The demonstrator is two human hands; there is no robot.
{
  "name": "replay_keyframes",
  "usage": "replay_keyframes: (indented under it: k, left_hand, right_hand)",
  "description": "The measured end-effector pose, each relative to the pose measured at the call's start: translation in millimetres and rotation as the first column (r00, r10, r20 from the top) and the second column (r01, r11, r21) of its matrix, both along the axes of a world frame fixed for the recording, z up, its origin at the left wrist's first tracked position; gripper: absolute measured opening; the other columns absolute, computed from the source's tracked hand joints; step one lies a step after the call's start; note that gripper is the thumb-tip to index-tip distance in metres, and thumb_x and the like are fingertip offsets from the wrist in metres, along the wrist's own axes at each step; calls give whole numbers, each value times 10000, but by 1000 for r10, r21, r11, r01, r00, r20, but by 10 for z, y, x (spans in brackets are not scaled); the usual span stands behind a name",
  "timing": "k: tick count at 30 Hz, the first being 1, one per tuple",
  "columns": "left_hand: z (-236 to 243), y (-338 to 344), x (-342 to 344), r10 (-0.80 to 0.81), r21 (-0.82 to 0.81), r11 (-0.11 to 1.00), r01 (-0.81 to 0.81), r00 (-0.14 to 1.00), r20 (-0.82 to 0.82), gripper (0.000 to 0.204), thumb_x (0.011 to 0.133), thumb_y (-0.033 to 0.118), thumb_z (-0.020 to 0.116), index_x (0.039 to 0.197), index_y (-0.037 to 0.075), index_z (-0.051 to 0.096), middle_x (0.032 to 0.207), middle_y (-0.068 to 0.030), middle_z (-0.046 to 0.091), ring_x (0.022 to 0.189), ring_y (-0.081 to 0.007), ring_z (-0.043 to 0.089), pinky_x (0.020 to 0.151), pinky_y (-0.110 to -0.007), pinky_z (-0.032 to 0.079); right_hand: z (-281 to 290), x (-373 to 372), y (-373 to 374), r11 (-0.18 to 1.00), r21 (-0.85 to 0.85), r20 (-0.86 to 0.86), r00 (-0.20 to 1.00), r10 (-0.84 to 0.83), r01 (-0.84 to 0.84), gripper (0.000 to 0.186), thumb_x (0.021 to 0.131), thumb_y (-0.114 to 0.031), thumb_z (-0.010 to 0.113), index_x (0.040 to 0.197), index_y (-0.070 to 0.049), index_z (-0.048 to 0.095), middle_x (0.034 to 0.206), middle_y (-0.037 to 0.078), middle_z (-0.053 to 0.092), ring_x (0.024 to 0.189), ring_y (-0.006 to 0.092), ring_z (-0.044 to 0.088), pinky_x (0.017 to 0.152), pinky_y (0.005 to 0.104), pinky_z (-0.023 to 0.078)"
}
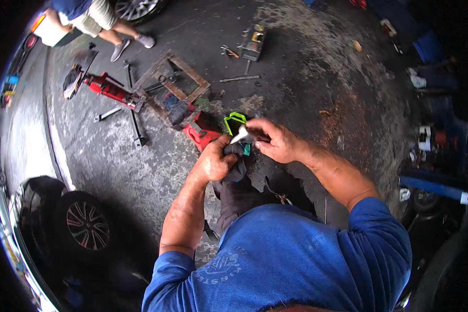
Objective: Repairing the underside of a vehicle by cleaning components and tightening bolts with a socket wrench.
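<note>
Perhaps white tube (239, 135) between hands (211, 160) (280, 143), shirt (296, 249) lettered

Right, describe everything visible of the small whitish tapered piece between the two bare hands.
The small whitish tapered piece looks bright and smooth; blur hides whether it is metal or plastic. It slants in the picture: the broader end lies up and right, beside the bare right hand, which seems to hold it; the narrow end points down-left toward the bare left hand. Whether that tip touches anything cannot be told.
</note>
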State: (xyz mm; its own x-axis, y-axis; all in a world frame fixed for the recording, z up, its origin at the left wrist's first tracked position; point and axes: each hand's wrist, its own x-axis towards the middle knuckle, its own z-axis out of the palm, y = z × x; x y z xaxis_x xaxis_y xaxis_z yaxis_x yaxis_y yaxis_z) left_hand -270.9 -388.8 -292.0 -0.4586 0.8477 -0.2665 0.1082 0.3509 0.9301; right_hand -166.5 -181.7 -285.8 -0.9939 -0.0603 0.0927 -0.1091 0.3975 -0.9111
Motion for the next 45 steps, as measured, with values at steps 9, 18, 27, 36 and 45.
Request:
replay_keyframes:
  k: [9,18,27,36,45]
  left_hand:
    - [-17,287,897,9,104,892,-440,247,969,449,792,182,596,1201,17,513,1079,-145,623,997,-290,620,914,-425,499]
    - [235,823,2278,51,30,966,-259,303,951,640,909,589,412,1220,40,519,1154,-136,596,1072,-289,570,957,-435,436]
    - [359,1019,2858,-14,-3,999,36,471,882,923,748,830,382,1231,49,477,897,-25,546,735,-159,472,634,-291,342]
    - [806,1230,2854,-250,118,886,449,247,936,901,683,871,416,1192,130,478,718,0,418,620,-137,395,562,-275,305]
    - [915,1548,2806,-139,130,990,59,205,969,463,959,482,311,1143,125,541,1033,-24,581,873,-202,497,782,-353,413]
  right_hand:
    - [113,1241,275,622,-540,259,815,-519,567,305,884,-77,602,1165,-98,485,719,-7,526,538,53,481,442,221,397]
    - [291,2819,-358,659,-256,75,695,-716,707,801,638,-255,874,1273,-79,418,940,-2,538,864,70,524,737,244,461]
    - [364,3412,-345,319,-253,3,330,-944,913,423,753,-149,727,1107,-24,531,956,103,628,874,199,613,774,355,493]
    - [993,3346,27,678,-81,-3,680,-733,731,454,770,-244,755,1122,-49,545,968,52,595,897,157,561,796,325,463]
    - [1270,3659,-650,181,-88,-54,177,-983,980,222,773,-51,711,971,-58,610,786,-30,578,729,56,527,649,242,453]
